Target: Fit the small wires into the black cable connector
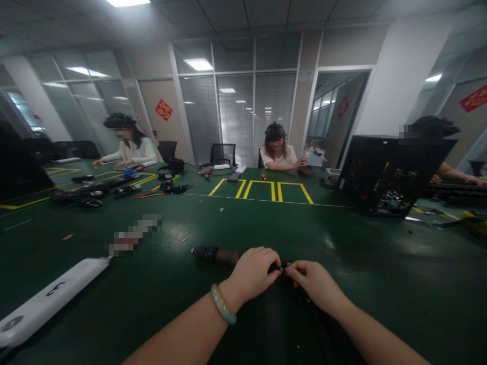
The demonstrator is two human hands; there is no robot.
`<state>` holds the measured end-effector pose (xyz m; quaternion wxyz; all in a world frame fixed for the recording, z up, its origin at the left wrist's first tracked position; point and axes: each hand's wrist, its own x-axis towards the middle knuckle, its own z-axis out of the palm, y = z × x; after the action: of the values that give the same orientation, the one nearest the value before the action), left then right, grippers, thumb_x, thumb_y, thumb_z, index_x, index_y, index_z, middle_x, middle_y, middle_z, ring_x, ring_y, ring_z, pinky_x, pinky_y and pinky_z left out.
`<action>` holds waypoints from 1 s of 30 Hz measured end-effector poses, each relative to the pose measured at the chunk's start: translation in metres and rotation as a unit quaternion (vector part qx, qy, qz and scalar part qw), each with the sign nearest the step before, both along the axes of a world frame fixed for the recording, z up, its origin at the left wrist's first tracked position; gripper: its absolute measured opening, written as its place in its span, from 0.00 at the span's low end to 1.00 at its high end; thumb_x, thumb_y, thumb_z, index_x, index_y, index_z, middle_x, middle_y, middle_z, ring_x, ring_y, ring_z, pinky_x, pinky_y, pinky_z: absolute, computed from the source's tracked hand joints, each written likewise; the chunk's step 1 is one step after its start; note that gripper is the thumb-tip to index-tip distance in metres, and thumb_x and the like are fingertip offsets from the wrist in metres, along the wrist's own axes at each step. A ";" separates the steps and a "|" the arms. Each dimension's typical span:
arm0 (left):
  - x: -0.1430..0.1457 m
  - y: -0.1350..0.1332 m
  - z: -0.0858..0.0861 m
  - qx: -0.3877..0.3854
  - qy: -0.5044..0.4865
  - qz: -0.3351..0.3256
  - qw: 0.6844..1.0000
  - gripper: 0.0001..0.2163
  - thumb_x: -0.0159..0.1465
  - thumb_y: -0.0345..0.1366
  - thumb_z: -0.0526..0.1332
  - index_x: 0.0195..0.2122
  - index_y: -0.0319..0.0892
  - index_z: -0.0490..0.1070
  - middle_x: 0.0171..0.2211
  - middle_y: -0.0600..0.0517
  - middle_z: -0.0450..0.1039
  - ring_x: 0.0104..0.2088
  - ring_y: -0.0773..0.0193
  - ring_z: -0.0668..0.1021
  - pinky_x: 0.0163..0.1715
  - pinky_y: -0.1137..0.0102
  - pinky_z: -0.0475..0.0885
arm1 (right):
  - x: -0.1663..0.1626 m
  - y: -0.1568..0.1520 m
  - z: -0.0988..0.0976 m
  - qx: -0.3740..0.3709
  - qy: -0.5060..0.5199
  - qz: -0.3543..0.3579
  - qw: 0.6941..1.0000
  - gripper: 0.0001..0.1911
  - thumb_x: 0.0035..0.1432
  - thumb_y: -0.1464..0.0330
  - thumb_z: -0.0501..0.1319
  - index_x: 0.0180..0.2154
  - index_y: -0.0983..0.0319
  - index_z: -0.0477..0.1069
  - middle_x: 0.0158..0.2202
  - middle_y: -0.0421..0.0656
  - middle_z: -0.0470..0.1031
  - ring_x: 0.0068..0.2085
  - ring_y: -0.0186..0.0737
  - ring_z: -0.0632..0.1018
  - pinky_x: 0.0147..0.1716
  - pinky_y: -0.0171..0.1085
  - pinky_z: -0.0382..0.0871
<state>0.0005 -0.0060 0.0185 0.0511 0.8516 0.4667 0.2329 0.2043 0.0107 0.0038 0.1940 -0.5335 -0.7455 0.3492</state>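
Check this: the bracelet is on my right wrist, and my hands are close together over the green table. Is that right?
No, the bracelet is on your left wrist, as the head view shows. Your left hand and right hand are indeed close together over the green table.

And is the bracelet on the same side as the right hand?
No, the bracelet is around the wrist of the left hand, and none shows by the right hand.
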 end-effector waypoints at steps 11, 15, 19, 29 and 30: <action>0.001 0.002 -0.004 0.005 0.000 0.003 1.000 0.04 0.62 0.35 0.64 0.37 0.45 0.70 0.37 0.55 0.73 0.40 0.61 0.74 0.41 0.65 0.66 | -0.002 -0.002 -0.001 0.011 -0.010 -0.003 1.000 0.16 0.65 0.57 0.55 0.35 0.58 0.77 0.26 0.38 0.77 0.23 0.34 0.75 0.19 0.30 0.58; 0.000 0.002 -0.004 0.001 0.000 0.007 1.000 0.04 0.62 0.35 0.64 0.37 0.45 0.70 0.37 0.56 0.73 0.40 0.61 0.73 0.41 0.65 0.66 | -0.002 -0.002 -0.002 0.018 -0.011 0.001 1.000 0.17 0.65 0.57 0.54 0.34 0.58 0.77 0.26 0.38 0.77 0.24 0.35 0.75 0.19 0.29 0.58; -0.001 0.001 -0.003 0.002 0.003 -0.002 1.000 0.07 0.61 0.36 0.65 0.39 0.46 0.69 0.38 0.56 0.73 0.41 0.60 0.73 0.42 0.65 0.66 | -0.001 0.000 -0.003 0.007 -0.013 0.003 1.000 0.18 0.65 0.56 0.54 0.35 0.59 0.76 0.26 0.39 0.77 0.24 0.35 0.76 0.20 0.30 0.59; -0.001 0.001 -0.003 -0.006 -0.015 0.005 1.000 0.07 0.61 0.35 0.66 0.38 0.44 0.69 0.37 0.55 0.72 0.39 0.61 0.73 0.41 0.66 0.66 | 0.001 0.003 -0.005 0.015 -0.009 0.010 1.000 0.17 0.64 0.57 0.54 0.34 0.59 0.77 0.26 0.39 0.77 0.25 0.35 0.75 0.22 0.31 0.58; -0.001 0.001 -0.003 -0.005 -0.015 0.005 1.000 0.07 0.60 0.35 0.66 0.37 0.44 0.69 0.37 0.55 0.72 0.39 0.61 0.73 0.40 0.66 0.66 | 0.001 0.002 -0.004 0.016 -0.006 0.009 1.000 0.17 0.64 0.57 0.54 0.34 0.60 0.77 0.26 0.39 0.77 0.25 0.35 0.75 0.22 0.31 0.58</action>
<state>-0.0003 -0.0047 0.0156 0.0610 0.8457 0.4709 0.2436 0.2050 0.0131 -0.0006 0.1944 -0.5259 -0.7568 0.3358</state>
